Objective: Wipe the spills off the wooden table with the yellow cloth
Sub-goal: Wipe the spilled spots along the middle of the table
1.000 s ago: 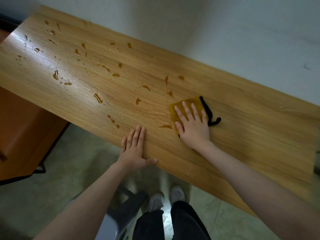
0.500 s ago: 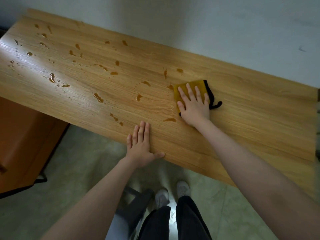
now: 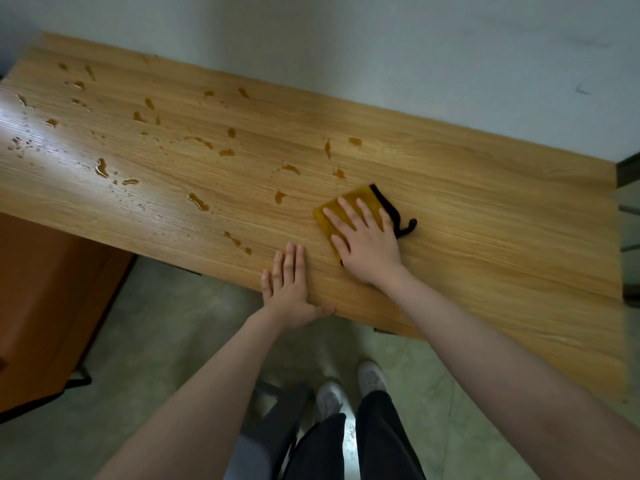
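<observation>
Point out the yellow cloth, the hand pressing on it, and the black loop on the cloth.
yellow cloth [image 3: 360,199]: head view, bare far part beyond the fingers.
right hand [image 3: 367,242]: head view, back of the hand.
black loop [image 3: 410,226]: head view, its curled end on the table.

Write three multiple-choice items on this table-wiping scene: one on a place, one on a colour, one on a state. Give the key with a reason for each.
1. Where does most of the spilled liquid lie relative to the yellow cloth?
A. to its left
B. to its right
C. under the left hand

2. What colour is the cloth's edging?
A. white
B. black
C. red

3. How does the right hand meet the cloth?
A. crumples it in a fist
B. lifts it off the wooden table
C. presses it flat with spread fingers

Key: 1 A, the puddles spread leftward; 2 B, a dark trim and loop show; 3 C, the fingers lie straight on it. The left hand rests flat at the table's near edge.
</observation>
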